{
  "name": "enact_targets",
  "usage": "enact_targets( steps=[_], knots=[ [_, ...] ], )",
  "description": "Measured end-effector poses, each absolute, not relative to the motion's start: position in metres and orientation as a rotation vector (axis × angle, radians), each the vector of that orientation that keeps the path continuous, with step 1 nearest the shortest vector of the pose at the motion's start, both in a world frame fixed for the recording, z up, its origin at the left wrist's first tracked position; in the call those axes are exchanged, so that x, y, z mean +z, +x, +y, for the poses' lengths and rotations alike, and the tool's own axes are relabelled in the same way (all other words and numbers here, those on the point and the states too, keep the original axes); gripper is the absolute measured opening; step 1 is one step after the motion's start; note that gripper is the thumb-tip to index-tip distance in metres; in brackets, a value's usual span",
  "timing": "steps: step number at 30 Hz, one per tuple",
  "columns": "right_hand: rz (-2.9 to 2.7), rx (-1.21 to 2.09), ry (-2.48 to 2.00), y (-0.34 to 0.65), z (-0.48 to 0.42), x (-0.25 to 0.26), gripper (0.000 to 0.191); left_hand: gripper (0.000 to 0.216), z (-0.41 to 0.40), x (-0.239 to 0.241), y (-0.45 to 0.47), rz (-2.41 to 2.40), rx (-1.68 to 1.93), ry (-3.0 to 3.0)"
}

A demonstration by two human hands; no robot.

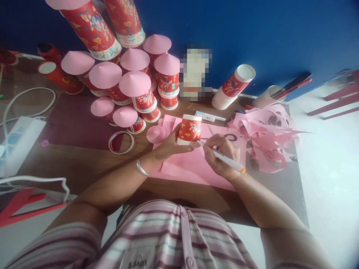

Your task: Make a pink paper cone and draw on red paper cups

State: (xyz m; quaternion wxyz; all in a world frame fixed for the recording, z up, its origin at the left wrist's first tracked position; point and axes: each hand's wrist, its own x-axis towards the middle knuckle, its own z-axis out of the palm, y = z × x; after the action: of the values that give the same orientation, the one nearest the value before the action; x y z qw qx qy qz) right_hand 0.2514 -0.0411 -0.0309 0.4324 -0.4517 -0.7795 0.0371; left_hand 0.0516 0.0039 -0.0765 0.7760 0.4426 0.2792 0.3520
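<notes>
My left hand [168, 146] grips a red patterned paper cup [190, 129], held upside down on a pink paper sheet [193, 166]. My right hand [220, 155] is closed round a white pen with an orange end [224, 158], its tip at the cup's lower right edge. A silver bangle [141, 169] sits on my left wrist. A small pink paper cone [155, 133] lies just left of the cup.
Several red cups topped with pink cones [134, 84] stand at the back left. A tape roll [121, 142], a glue tube [209, 117], a lying cup stack [234, 86], pink paper scraps [265, 136], a cup holding scissors [280, 93] and a power strip [18, 144] surround them.
</notes>
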Motion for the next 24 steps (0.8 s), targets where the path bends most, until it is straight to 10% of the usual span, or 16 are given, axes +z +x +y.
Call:
enact_targets(
  steps=[24],
  knots=[
    [-1.955,0.084,-1.111,0.2518,-0.0402,-0.0324,0.011,0.072,0.0069,-0.0823,0.0516,0.606,0.779,0.97]
  ],
)
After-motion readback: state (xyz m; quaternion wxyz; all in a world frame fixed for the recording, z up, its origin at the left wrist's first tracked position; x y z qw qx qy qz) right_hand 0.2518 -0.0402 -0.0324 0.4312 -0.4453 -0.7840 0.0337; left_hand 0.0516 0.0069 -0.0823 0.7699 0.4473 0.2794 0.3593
